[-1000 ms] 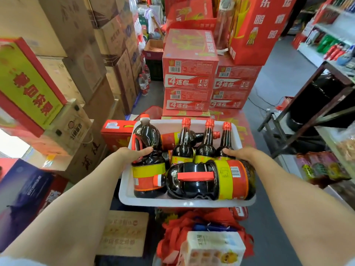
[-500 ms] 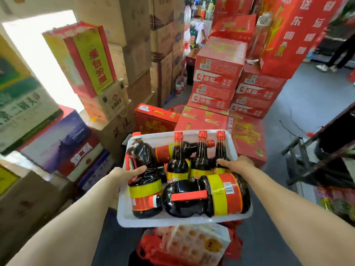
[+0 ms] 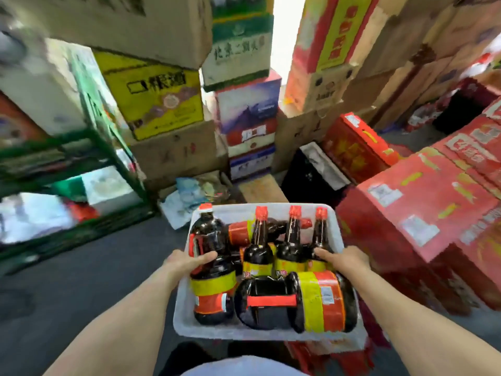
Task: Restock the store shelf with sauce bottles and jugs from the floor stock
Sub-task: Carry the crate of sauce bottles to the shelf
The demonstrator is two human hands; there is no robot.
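A white plastic tray (image 3: 184, 318) is carried in front of me, low in the head view. Upright at its left stands a dark sauce jug (image 3: 212, 283) with a red handle and a yellow and red label. A second jug (image 3: 320, 302) lies on its side along the near edge. Three slim red-capped sauce bottles (image 3: 259, 253) stand at the back, and one more lies behind them. My left hand (image 3: 187, 263) grips the tray's left rim, thumb against the upright jug. My right hand (image 3: 343, 260) grips the right rim, thumb by the rightmost bottle.
Stacked cardboard cartons (image 3: 160, 96) fill the space ahead. Red cartons (image 3: 423, 204) are piled close on the right. A green metal rack (image 3: 108, 147) stands at the left. Dark bare floor (image 3: 81, 289) lies to the left and below the tray. The picture is blurred.
The view has swung left: the red cartons that were ahead now lie to the right, and the box wall and green rack are in front. Both hands keep their hold on the tray.
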